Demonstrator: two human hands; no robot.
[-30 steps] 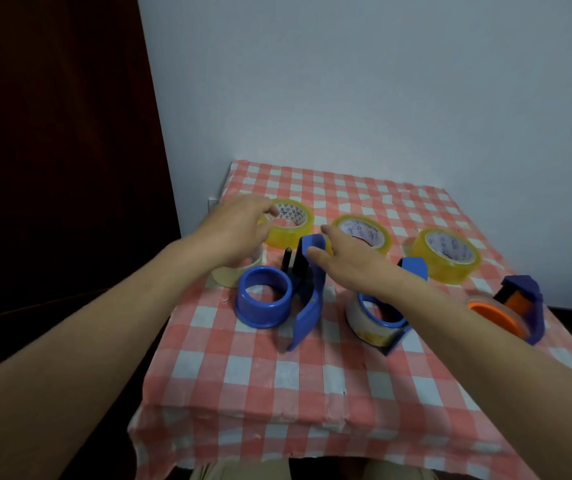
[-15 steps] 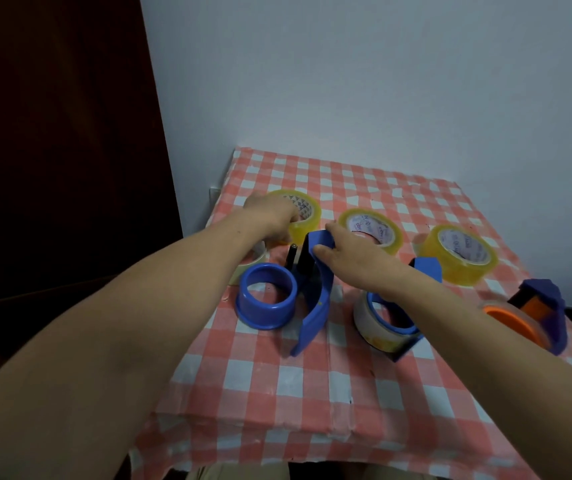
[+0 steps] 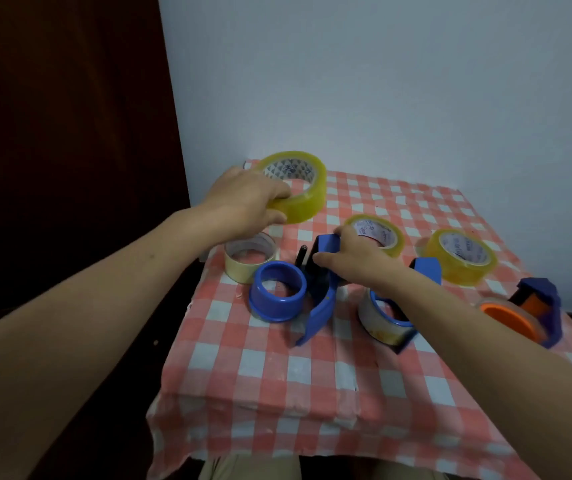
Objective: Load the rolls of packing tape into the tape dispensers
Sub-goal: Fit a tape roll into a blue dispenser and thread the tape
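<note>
Gripping yellow packing-tape roll [image 3: 295, 186] aloft, tilted, left hand [image 3: 248, 202] outstretched; right hand [image 3: 354, 258] clasps blue plastic tape dispenser [image 3: 319, 289], handle toward viewer.

- The left hand [image 3: 243, 202] holds a yellow roll of packing tape [image 3: 295, 187] above the red-and-white checked tablecloth [image 3: 277, 375].
- Below that hand sits a pale clear tape roll [image 3: 250, 259].
- The right hand [image 3: 350, 258] rests on an empty blue plastic tape dispenser [image 3: 298, 292]; just behind it lies a second yellow roll [image 3: 376, 233], probably flat.
- Right of that hand: a third yellow roll [image 3: 461, 256], a loaded blue dispenser [image 3: 390, 320], an orange-cored dispenser [image 3: 520, 313].
</note>
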